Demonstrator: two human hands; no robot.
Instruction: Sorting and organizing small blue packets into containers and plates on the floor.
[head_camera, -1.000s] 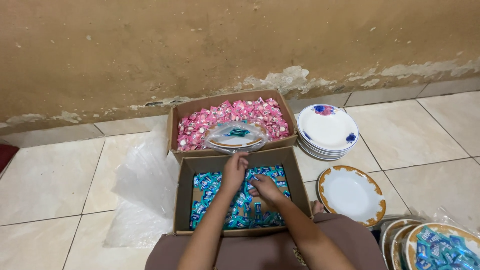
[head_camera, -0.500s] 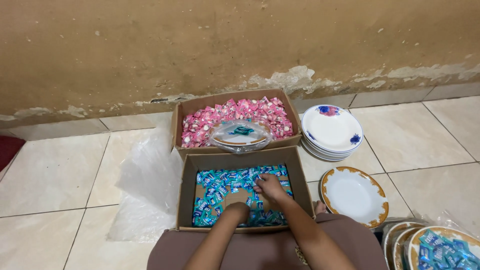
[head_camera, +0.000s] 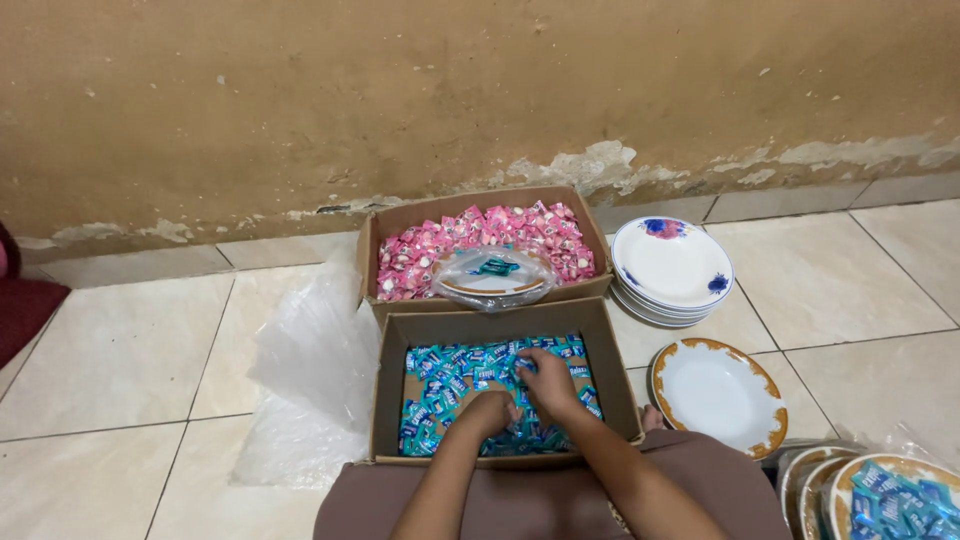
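Note:
Both my hands are down inside the near cardboard box, which is full of small blue-wrapped candies. My left hand is curled into a fist among the candies near the box's front. My right hand rests on the candies just to its right, fingers bent over them. What either hand holds is hidden. Behind this box stands a second cardboard box of pink-wrapped candies, and on them sits a plate wrapped in clear plastic with a few blue candies inside.
A stack of white plates with blue flowers stands right of the pink box. A gold-rimmed white plate lies further forward. Plates with blue candies sit at the bottom right. Crumpled clear plastic lies left of the boxes. A stained wall runs behind.
My left hand has drawn back from the box's far side to its front and closed into a fist. My right hand stays among the blue candies.

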